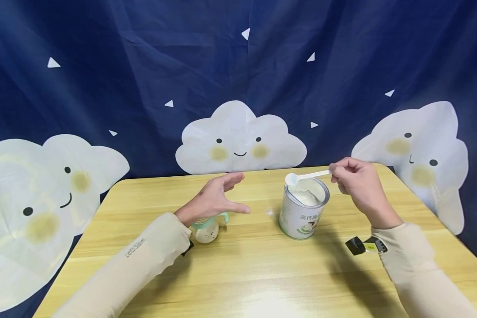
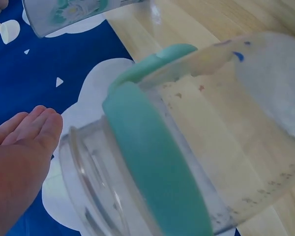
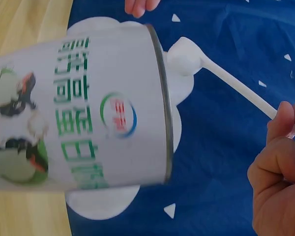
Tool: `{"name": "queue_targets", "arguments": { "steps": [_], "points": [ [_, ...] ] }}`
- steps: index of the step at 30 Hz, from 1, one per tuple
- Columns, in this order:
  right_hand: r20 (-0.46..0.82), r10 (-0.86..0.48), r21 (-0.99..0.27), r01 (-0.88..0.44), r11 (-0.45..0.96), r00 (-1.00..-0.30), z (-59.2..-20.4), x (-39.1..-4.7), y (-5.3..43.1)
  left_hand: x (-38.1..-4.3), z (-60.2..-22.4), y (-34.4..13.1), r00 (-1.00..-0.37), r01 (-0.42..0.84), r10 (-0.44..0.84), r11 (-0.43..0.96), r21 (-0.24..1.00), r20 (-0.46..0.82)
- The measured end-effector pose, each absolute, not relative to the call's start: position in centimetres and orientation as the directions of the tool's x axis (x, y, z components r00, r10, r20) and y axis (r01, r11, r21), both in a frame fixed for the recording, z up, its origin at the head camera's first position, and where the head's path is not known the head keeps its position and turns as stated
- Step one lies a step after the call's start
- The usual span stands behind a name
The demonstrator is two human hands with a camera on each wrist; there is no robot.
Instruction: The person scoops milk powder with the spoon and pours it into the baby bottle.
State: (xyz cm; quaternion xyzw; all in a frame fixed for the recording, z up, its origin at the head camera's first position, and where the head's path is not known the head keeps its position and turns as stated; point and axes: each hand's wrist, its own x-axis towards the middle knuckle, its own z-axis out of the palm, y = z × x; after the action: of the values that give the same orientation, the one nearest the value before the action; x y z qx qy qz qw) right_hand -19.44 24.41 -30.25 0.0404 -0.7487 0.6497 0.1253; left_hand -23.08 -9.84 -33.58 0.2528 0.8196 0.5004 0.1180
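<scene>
My right hand (image 1: 359, 185) pinches the end of a white measuring scoop's handle. The scoop (image 1: 314, 175) is held over the rim of an open milk powder can (image 1: 298, 221), and its bowl carries pale powder, seen best in the right wrist view (image 3: 184, 58). Inside the can lies more creamy powder (image 1: 307, 198). My left hand (image 1: 212, 198) hovers with fingers stretched and thumb apart, holding nothing. Beneath and partly hidden by it stands a clear baby bottle (image 1: 205, 234) with green handles. Its threaded neck (image 2: 96, 172) is uncapped; its contents are unclear.
A light wooden table (image 1: 238, 269) bears the can and bottle. A small whitish patch (image 1: 269, 212) shows on the wood between them. Behind the table hangs a dark blue curtain (image 1: 151, 53) with smiling clouds. A small black device (image 1: 365, 246) sits at the right wrist.
</scene>
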Motion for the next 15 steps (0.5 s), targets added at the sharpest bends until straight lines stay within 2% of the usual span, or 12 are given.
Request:
{"name": "queue_targets", "arguments": {
  "steps": [10,15],
  "points": [
    [0.234,0.159,-0.947,-0.188,0.26,-0.959,-30.1,-18.9,26.3,-22.9,-33.6,-8.4,-0.849,0.295,0.524,0.365,0.883,0.067],
    [0.228,0.167,-0.947,-0.179,0.265,-0.959,-30.4,-18.9,26.7,-22.6,-33.7,-7.5,-0.85,0.29,0.524,0.381,0.878,0.053]
  ]
}}
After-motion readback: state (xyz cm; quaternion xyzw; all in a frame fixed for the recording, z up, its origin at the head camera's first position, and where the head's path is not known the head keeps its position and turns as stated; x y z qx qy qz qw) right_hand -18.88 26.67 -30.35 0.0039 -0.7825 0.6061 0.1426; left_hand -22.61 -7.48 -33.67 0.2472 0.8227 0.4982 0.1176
